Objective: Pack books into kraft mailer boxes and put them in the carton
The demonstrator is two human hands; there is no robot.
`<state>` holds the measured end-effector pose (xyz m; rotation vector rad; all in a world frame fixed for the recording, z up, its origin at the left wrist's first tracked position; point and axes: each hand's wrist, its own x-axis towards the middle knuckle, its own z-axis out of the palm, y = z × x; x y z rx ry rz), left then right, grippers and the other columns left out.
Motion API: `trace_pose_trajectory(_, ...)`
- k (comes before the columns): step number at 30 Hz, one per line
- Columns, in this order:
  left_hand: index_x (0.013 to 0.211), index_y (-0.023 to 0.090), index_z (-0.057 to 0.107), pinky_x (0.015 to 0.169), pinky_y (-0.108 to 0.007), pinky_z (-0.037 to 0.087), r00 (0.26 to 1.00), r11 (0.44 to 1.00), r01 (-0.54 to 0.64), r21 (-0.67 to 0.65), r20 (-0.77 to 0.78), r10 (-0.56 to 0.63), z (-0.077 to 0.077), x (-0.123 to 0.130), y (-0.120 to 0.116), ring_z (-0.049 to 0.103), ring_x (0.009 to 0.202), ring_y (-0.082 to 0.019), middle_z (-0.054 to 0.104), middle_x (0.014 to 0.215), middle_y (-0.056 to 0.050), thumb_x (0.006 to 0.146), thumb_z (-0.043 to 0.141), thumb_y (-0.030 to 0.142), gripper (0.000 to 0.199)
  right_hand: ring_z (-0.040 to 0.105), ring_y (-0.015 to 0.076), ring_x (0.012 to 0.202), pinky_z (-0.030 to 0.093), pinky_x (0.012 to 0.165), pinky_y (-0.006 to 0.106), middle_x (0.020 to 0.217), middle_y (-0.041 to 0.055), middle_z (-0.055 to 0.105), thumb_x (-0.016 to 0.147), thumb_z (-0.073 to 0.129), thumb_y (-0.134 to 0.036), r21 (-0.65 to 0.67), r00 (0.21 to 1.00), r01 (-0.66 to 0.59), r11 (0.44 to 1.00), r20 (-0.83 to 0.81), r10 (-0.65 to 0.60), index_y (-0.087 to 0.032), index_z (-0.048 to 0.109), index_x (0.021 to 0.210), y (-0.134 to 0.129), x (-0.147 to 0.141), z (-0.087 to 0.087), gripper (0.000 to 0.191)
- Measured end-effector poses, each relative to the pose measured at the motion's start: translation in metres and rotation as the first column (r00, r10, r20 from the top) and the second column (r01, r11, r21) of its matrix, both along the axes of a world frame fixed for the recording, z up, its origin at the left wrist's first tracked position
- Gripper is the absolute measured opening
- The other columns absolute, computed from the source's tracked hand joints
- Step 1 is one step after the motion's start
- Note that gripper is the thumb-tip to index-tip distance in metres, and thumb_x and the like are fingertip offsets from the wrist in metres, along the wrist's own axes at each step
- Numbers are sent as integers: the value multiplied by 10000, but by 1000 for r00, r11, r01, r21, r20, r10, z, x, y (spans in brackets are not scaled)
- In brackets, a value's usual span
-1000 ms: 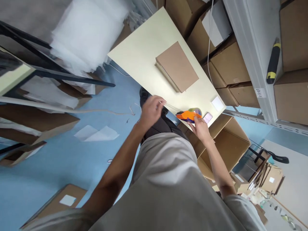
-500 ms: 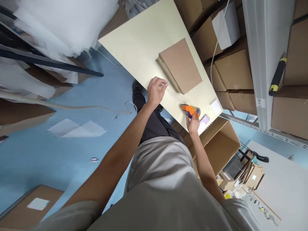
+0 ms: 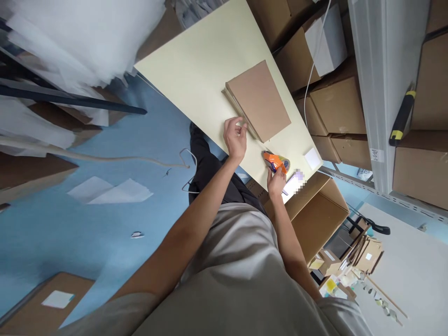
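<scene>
My right hand (image 3: 276, 182) is closed around an orange tape dispenser (image 3: 275, 161), with its roll of tape facing away from me. A brown cardboard box (image 3: 259, 100), flat and closed, lies on the pale yellow table (image 3: 196, 60). Close to the box's near edge is my left hand (image 3: 235, 138), its fingers curled and the thumb drawn toward the index finger. Whether anything thin is pinched there is too small to make out. Beside my right hand lies a flat item with a blurred-out patch (image 3: 296, 182).
A white square (image 3: 311, 158) lies at the table's right corner. Below that corner stands an open carton (image 3: 320, 217). Shelves with several cardboard boxes (image 3: 338, 105) line the right side, where a black-and-yellow cutter (image 3: 402, 119) sits. A white cable (image 3: 140, 158) and paper (image 3: 110, 190) lie on the blue floor.
My left hand has moved to the right and slightly down, closer to the box's near edge. My right hand keeps hold of the tape dispenser, almost in place. The view has shifted slightly.
</scene>
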<state>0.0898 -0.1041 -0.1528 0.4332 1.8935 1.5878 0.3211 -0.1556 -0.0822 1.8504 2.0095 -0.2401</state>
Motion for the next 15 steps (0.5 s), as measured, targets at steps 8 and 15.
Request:
trace_pose_trajectory(8, 1793, 282, 286, 1363, -472, 474, 981, 999, -30, 12, 190, 28, 25, 63, 21, 490, 1676, -326, 420, 1813, -210, 1089, 602, 744, 899, 789, 405, 1174, 617, 1051, 525, 1171, 270, 797, 1172, 437, -448, 46, 997, 16, 999, -79, -13, -26, 588, 1529, -10, -1, 0, 572)
trace_pose_trajectory(15, 1812, 278, 282, 1489, -526, 133, 963, 976, 195, 95, 170, -209, 8, 40, 32, 144, 1813, -330, 250, 1919, -142, 982, 791, 708, 1064, 808, 329, 1089, 601, 1081, 439, 1098, 222, 829, 1204, 429, -409, -30, 992, -119, 992, -51, 117, -65, 696, 1352, -20, -21, 12, 460)
